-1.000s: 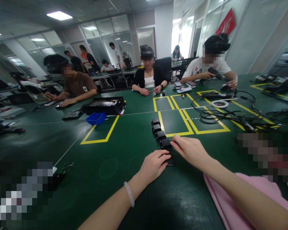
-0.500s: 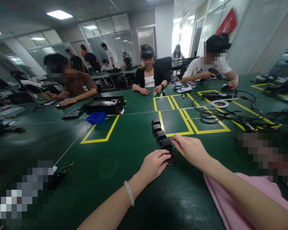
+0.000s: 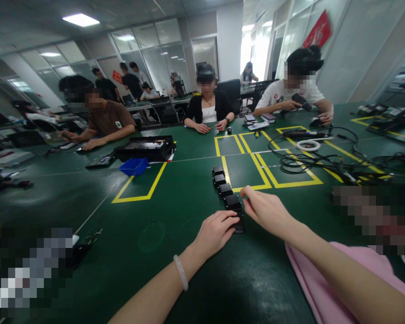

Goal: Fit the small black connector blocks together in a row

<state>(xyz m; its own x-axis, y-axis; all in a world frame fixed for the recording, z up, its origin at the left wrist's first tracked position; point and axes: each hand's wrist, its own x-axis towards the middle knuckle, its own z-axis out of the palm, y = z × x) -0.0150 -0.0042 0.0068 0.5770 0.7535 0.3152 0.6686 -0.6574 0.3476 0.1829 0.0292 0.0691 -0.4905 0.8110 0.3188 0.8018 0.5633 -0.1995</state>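
The left hand (image 3: 218, 230) hides part of the nearest black block (image 3: 239, 225); whether the right hand (image 3: 265, 206) pinches anything cannot be made out. Picture edges crop the 2 forearms (image 3: 155, 285) and a pink cloth (image 3: 364, 261). Writing on the red banner (image 3: 319, 29) is illegible.

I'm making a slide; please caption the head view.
On a green table, left hand touches the near end of a row of black parts, right hand alongside.
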